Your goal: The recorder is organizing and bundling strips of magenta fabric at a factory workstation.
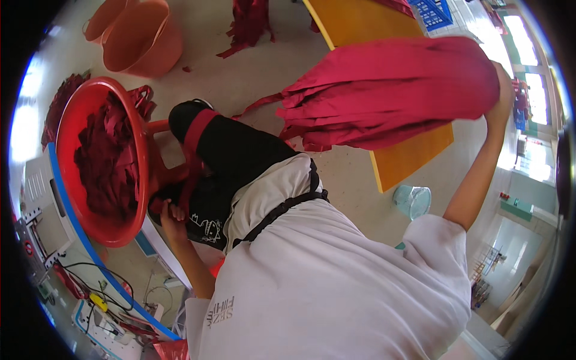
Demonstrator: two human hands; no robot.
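Note:
A large bundle of red fabric point(390, 90) stretches out at the upper right, its loose ends trailing toward my knee. My right hand point(503, 96) grips its rounded far right end, with the fingers mostly hidden by the cloth. Across my black-trousered leg lies a red fabric strip point(198, 129), running down toward my left hand point(172, 215). That hand is closed beside my thigh, and a bit of red cloth shows at its fingertips. Close by on the left stands a big red plastic basin point(135, 99) heaped with dark red fabric pieces point(105, 162).
A yellow-topped table point(414, 159) is under and behind the bundle. Orange tubs point(144, 42) stand at the upper left, near red scraps point(249, 27) on the floor. A blue-edged table point(108, 273) with machines and cables is at the lower left. A pale bin point(412, 201) stands right of me.

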